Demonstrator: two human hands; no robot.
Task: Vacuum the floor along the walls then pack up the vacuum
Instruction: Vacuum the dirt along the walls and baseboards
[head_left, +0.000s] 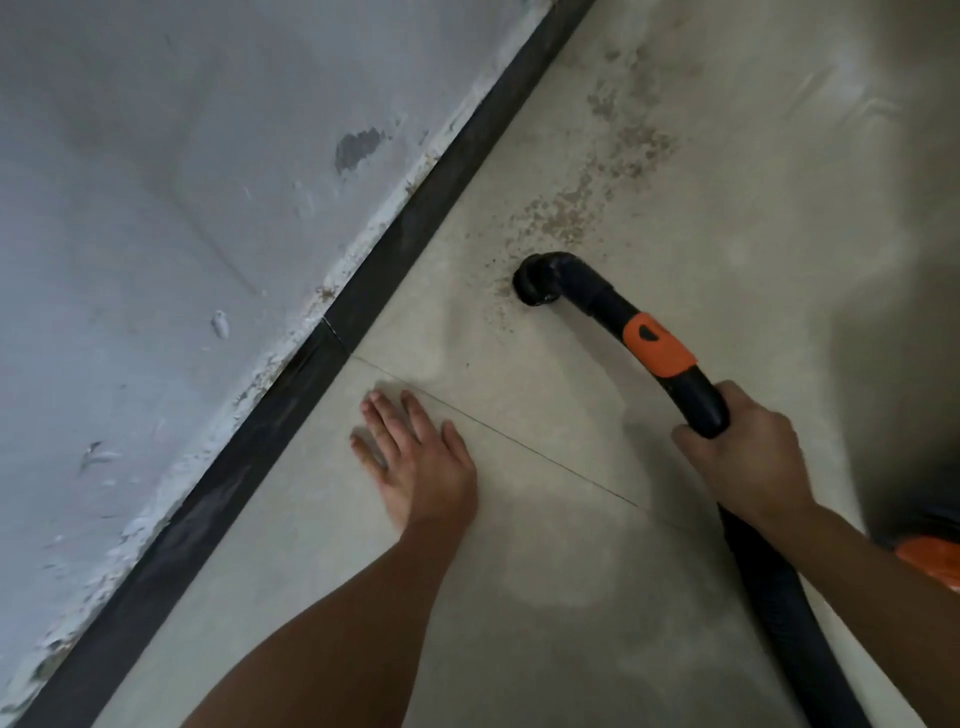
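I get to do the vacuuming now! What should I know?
Left hand: flat on the floor, fingers straight, holding nothing.
Right hand: grips the black hose below its orange collar.
Nozzle: down on the floor at the near edge of the dirt patch, apart from the dark baseboard.
Done: floor near the hands looks mostly clean.
Left: the dirt patch ahead, the strip along the wall, then packing up; an orange part, maybe the vacuum body, shows at right.

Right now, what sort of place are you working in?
Probably a bare room under renovation: rough, chipped wall, dark skirting edged with plaster spatter, and tiled floor with gritty dust by the nozzle.
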